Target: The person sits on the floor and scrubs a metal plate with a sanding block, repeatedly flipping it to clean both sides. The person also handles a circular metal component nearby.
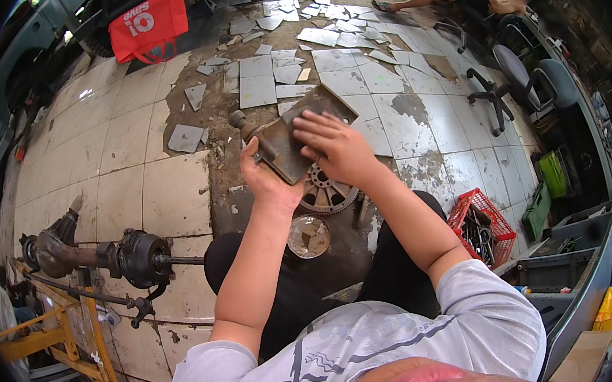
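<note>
A worn, dirty brown metal plate (287,142) with a raised edge is held up in front of me, tilted. A short cylindrical piece with a rounded knob sticks out at its left end. My left hand (269,178) grips the plate from below and the left, thumb up along its near side. Over the plate's upper face lies my right hand (332,142), its fingers stretched out flat. Beneath my hands, a toothed metal flywheel (331,202) rests on the floor, partly hidden. Closer to me sits a round bowl (309,237) with brownish residue inside.
At left, a vehicle axle assembly (66,250) sits by a yellow metal stand (98,339). A red plastic basket (508,233) of tools is at right, beside a grey toolbox (590,265). Broken tiles (257,80) cover the floor ahead. A person (495,3) sits at far right near office chairs (525,78).
</note>
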`<act>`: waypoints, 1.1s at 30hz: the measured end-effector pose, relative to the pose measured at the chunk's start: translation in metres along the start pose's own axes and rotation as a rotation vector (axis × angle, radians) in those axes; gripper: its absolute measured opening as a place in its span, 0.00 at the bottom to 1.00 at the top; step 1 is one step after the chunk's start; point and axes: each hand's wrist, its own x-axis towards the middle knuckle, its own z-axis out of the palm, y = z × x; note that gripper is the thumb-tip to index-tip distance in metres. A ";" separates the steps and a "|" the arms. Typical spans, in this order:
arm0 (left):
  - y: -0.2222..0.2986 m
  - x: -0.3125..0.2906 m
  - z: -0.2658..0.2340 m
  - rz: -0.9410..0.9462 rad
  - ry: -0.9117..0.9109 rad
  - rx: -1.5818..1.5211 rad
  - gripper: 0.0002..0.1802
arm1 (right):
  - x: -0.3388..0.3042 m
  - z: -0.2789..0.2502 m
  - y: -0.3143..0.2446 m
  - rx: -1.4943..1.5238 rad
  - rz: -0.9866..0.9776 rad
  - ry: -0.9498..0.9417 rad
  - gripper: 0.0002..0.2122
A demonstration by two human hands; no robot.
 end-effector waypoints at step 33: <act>0.020 -0.001 -0.003 0.051 -0.113 -0.028 0.35 | 0.002 -0.021 -0.002 -0.101 -0.166 0.352 0.21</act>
